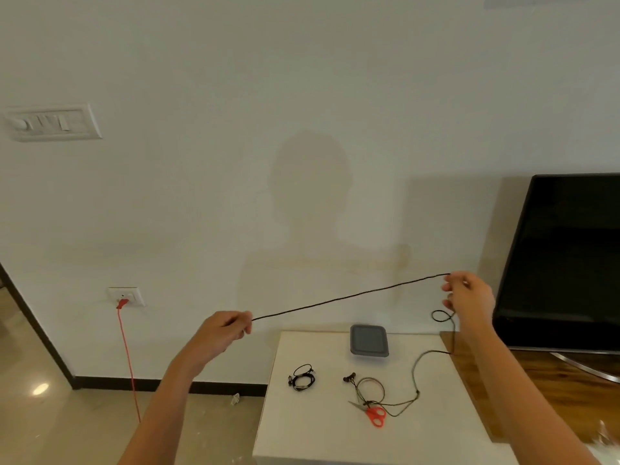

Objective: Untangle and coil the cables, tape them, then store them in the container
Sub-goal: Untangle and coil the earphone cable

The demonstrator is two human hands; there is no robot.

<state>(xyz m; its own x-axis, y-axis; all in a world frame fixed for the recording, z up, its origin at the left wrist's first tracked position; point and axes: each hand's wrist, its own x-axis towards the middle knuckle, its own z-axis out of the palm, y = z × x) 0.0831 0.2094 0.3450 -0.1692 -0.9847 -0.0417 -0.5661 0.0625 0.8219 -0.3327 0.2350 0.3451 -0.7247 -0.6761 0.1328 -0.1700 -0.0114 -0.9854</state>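
A thin black cable (349, 297) is stretched taut in the air between my hands, above the white table (318, 431). My left hand (228, 330) pinches its lower left end. My right hand (469, 297) pinches it higher up, and the rest hangs down in a small loop and trails onto the table to a loose coil with earbuds (369, 387). A small coiled black cable (302, 380) lies on the table to the left. The grey lidded container (369, 340) sits at the table's far edge.
Red-handled scissors (372, 412) lie on the trailing cable near the table's middle. A dark TV screen (563, 263) stands on a wooden unit (543, 391) at right. A red cord (129, 357) hangs from a wall socket at left.
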